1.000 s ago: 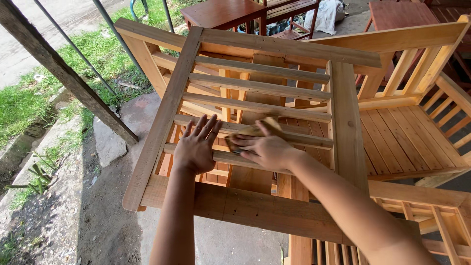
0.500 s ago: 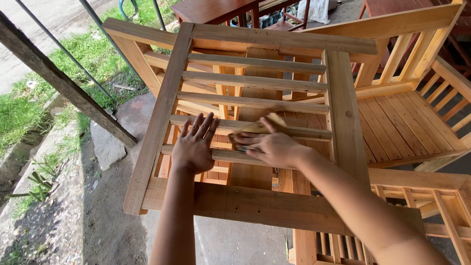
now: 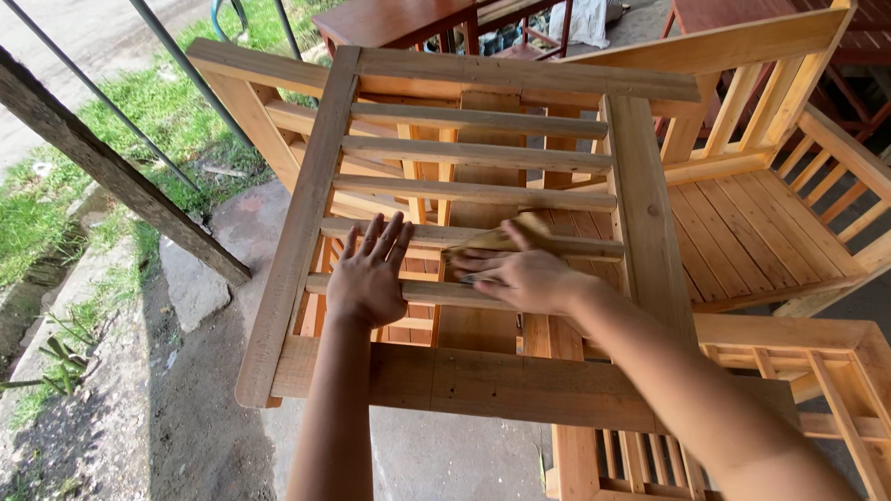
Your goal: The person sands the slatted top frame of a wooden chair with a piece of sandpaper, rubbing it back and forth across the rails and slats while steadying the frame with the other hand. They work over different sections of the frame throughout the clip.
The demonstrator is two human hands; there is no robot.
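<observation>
Head view: I see left hand [image 3: 368, 278] spread flat on the slatted wooden frame [image 3: 478, 195]; beside it, right hand [image 3: 520, 278] presses sandpaper [image 3: 506, 237] onto a slat.

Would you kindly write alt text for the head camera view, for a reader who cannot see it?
Two bare hands rest on a slatted wooden frame: the left hand lies flat, fingers spread, on the lower slats, while the right hand presses a tan sheet, likely sandpaper, against a slat. More unfinished wooden furniture stands behind, with grass at left.
</observation>
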